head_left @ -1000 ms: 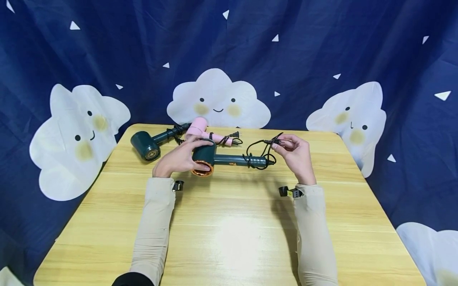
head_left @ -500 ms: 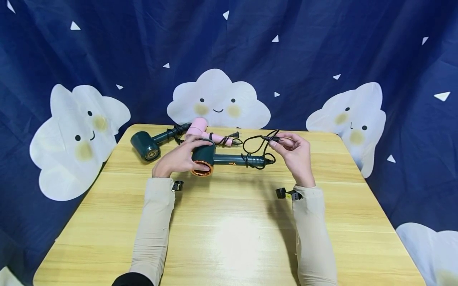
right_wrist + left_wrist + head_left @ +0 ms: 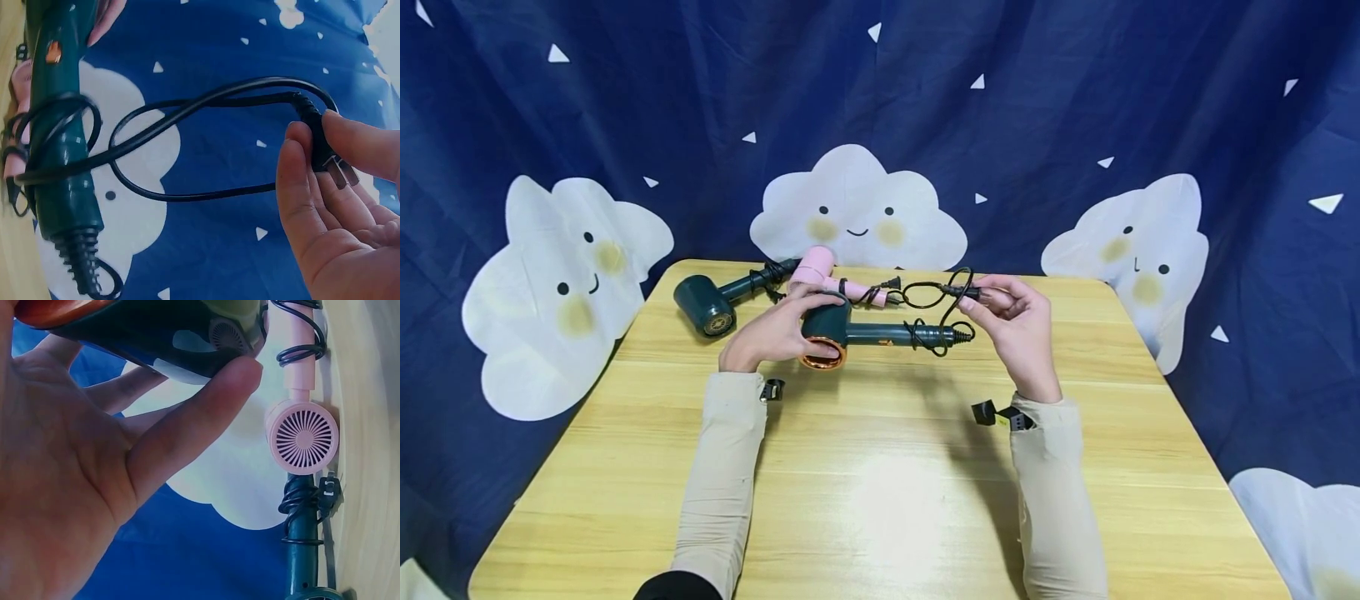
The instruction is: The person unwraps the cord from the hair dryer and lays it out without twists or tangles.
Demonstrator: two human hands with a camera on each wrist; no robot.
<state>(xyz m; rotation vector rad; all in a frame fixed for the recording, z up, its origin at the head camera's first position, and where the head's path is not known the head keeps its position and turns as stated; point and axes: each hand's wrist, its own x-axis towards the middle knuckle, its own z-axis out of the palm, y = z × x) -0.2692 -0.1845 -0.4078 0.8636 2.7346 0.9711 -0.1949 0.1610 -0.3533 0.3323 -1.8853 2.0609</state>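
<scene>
My left hand [image 3: 778, 329] grips the head of a dark green hair dryer [image 3: 891, 335] with a copper-coloured rim [image 3: 823, 354], thumb and fingers on opposite sides. Its handle points right, level above the table. Black power cord [image 3: 187, 103] loops round the handle and runs over to my right hand [image 3: 1018, 325]. There the thumb and fingers pinch the two-pin plug [image 3: 322, 144], prongs toward the palm in the right wrist view. In the left wrist view the dryer's glossy green head [image 3: 156, 344] lies against the fingers, and part of it is out of frame.
A pink hair dryer [image 3: 812, 267] with a wound cord lies behind the held one. Farther left lies a second green hair dryer [image 3: 703, 307], its handle pointing toward the back. The wooden table [image 3: 880, 467] ends at a blue cloud-print curtain [image 3: 700, 100].
My right hand has shifted slightly left with the plug, and the cord loop has swung left toward the pink dryer. The left hand and held dryer stay almost still.
</scene>
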